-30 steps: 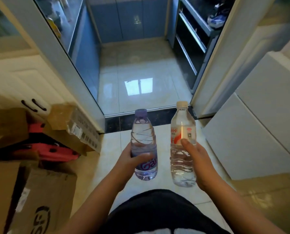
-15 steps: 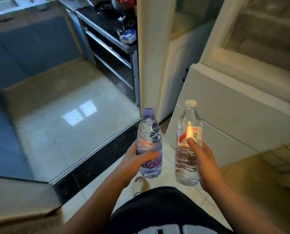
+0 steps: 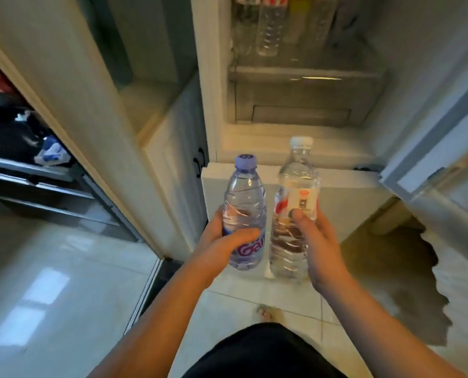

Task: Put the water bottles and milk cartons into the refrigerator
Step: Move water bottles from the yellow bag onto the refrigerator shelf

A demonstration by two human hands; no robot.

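The open refrigerator (image 3: 301,99) has swung into view ahead; the left hand (image 3: 222,246) grasps the purple-capped bottle (image 3: 245,197), the right hand (image 3: 317,241) the white-capped bottle (image 3: 298,173), seemingly ready for loading.

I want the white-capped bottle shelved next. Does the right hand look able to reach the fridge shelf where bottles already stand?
Probably yes. The fridge is open and nothing shows between the right hand, gripping the white-capped bottle, and the shelf. Free room beside the stored bottles is too blurred to judge.

Forearms extended; left hand (image 3: 222,248) grips purple-capped bottle (image 3: 245,196), right hand (image 3: 320,249) seemingly wraps white-capped bottle (image 3: 298,178).
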